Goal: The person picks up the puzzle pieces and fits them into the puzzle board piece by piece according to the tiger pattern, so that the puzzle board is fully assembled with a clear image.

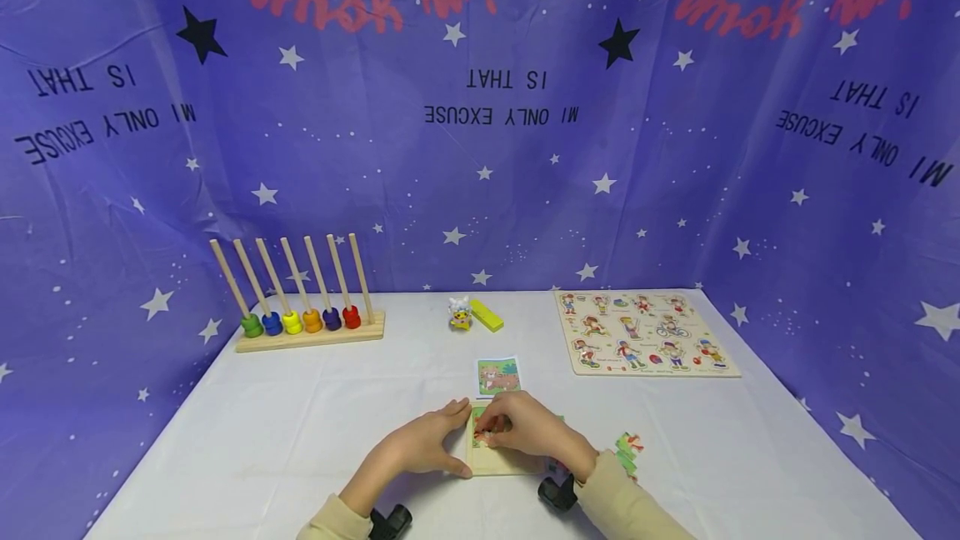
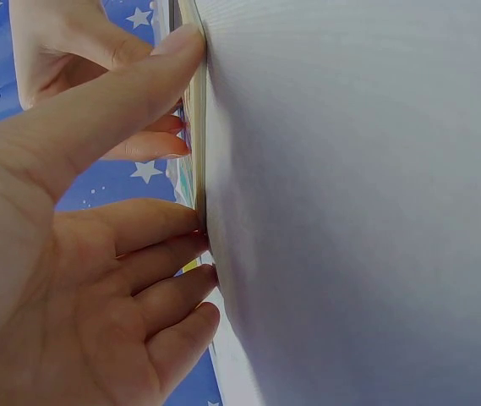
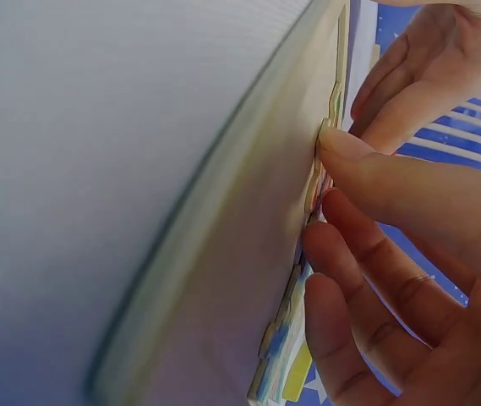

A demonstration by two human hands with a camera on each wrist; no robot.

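Note:
A small wooden puzzle tray (image 1: 504,463) lies on the white table in front of me, with colourful jigsaw pieces at its upper left. My left hand (image 1: 423,442) rests along the tray's left side. In the left wrist view, its thumb and fairly straight fingers touch that edge. Over the tray, my right hand (image 1: 528,427) pinches a puzzle piece (image 3: 314,182) between thumb and fingers, low against the tray. The hand partly hides this piece. A picture card (image 1: 498,376) showing an animal lies just beyond the tray.
Loose puzzle pieces (image 1: 627,450) lie right of my right wrist. A bead rack (image 1: 311,338) stands back left. Farther back are a small figurine (image 1: 460,314) and a yellow block (image 1: 487,316). A figure-puzzle board (image 1: 647,333) lies back right. Behind hangs a purple starry cloth (image 1: 480,207).

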